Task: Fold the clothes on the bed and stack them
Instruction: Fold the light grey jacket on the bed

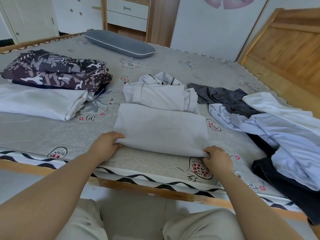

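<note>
White cloth, a half-folded garment [161, 129], lies straight ahead of my fingers, its near hem bunched in both of them. My left hand [105, 144] pinches the near left corner, thumb on top and fingers curled under; my right hand [217, 157] grips the near right corner the same way. The hem runs side to side between my hands, and the garment's length stretches away from me, so I judge the coming fold goes forward, over itself. Both hands sit about equally near.

Just past its far edge, touching it, lies the garment's own collar and sleeves [161, 90]. Beyond my left fingers, well apart, sit a folded white piece [41, 101] and a patterned stack [55, 71]. Beside my right fingers sprawls an unfolded heap of pale blue and dark clothes [277, 129]. Bare mattress [57, 132] lies to my left, with the bed's edge [147, 188] right under my wrists.
</note>
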